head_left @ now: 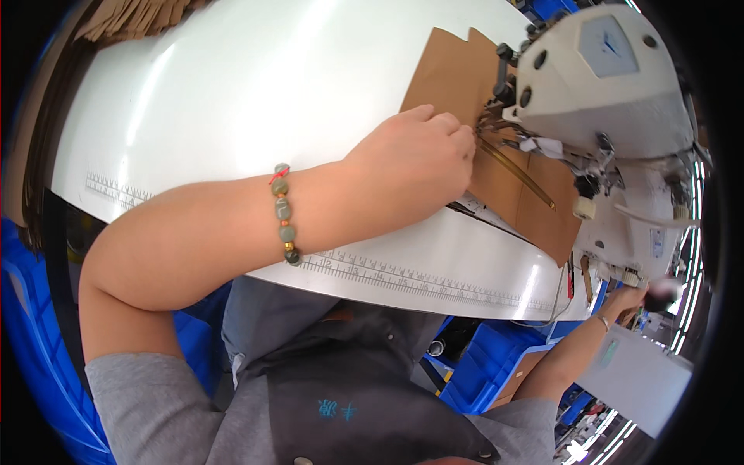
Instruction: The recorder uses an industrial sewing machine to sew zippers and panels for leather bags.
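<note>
A flat brown piece point(515, 182), leather-like or card-like, lies under the head of a white sewing machine point(604, 85). My left hand point(426, 155) rests on its left edge close to the needle area, the fingers curled down and pressed together on the piece. Their tips are hidden. A thin brass-coloured strip guide point(518, 174) slants across the piece beside my knuckles. Far to the right, my right hand point(626, 298) is closed at the machine's end, against the dark, blurred handwheel point(663, 294); its fingers show only partly.
The white table point(232, 93) carries a printed ruler point(387, 279) along its front edge. More brown pieces point(136, 17) are stacked at the far left. A red-handled tool point(570, 277) lies near the right end. Blue bins point(484, 364) stand below the table.
</note>
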Action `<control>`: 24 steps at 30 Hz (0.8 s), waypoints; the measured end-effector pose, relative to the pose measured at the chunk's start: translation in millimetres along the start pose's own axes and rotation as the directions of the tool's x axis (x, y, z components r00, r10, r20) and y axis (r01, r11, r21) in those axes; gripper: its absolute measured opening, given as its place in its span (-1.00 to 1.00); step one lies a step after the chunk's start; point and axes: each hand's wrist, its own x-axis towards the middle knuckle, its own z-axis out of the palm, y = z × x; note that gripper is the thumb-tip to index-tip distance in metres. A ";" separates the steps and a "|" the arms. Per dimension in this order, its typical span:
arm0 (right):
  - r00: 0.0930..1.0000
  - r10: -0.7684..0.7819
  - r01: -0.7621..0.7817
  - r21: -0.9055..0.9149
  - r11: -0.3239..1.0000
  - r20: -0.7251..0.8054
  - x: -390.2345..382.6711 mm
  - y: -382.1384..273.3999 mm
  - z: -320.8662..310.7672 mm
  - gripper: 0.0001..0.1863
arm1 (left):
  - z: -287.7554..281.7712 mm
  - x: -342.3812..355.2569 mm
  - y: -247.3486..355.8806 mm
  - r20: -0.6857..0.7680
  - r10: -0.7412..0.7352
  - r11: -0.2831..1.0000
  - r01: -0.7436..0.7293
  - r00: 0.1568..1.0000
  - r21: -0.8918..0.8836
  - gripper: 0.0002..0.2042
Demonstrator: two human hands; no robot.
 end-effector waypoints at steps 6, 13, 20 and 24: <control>0.999 0.022 -0.024 0.039 0.999 0.048 -11.3 18.2 0.9 -0.59 | -7.1 3.1 5.7 -0.020 -0.003 0.998 0.004 1.000 0.059 -0.56; 0.775 -0.632 0.606 -0.285 0.743 0.002 -159.5 -154.7 70.2 -0.67 | -19.3 10.9 9.0 0.074 -0.046 0.999 0.044 0.996 0.024 -0.61; 0.171 -0.604 0.752 0.293 0.591 0.778 -328.5 -250.2 230.3 -0.80 | -24.7 20.3 12.9 0.066 -0.074 0.997 0.073 0.995 0.015 -0.58; 0.176 -0.510 0.681 0.270 0.681 0.842 -351.4 -250.2 261.0 -0.73 | -25.3 21.4 11.3 0.075 -0.062 0.998 0.060 0.995 0.031 -0.56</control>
